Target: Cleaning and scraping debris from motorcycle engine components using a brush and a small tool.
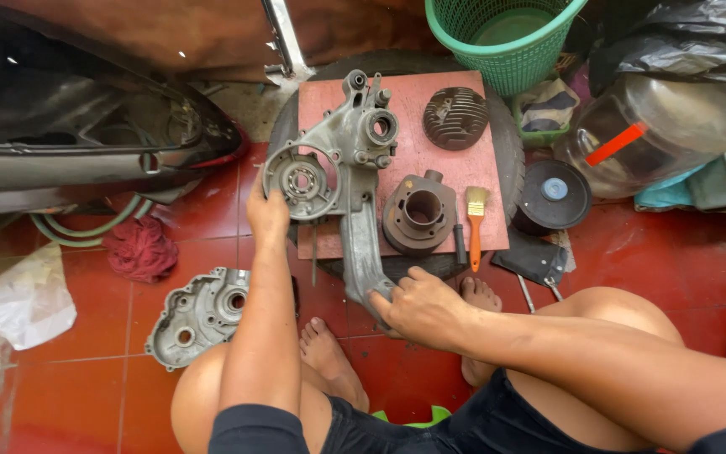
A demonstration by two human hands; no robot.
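1. Looking down from a head-worn camera, a person sits low over a glossy red tiled floor, bare knees spread and bare feet flat on the tiles.
2. Between the knees lies a dark rubber tyre topped with a reddish-pink square board that serves as a work surface.
3. A dull grey cast-metal engine casing rests on the board; it has a round ringed housing at its left end, several bolt holes, and a long narrow arm reaching toward the person, past the board's edge.
4. The left hand is pressed to the lower rim of the round housing, fingers curled against it.
5. The right hand is closed around the tip of the casing's long arm, with the forearm coming in from the right.
6. Also on the board: a brown finned cylinder head, a rusty brown cylinder barrel and a small orange-handled brush.
7. On the floor lie a second grey casing cover, a crumpled red rag and a black round disc.
8. A green mesh plastic basket stands behind the board.
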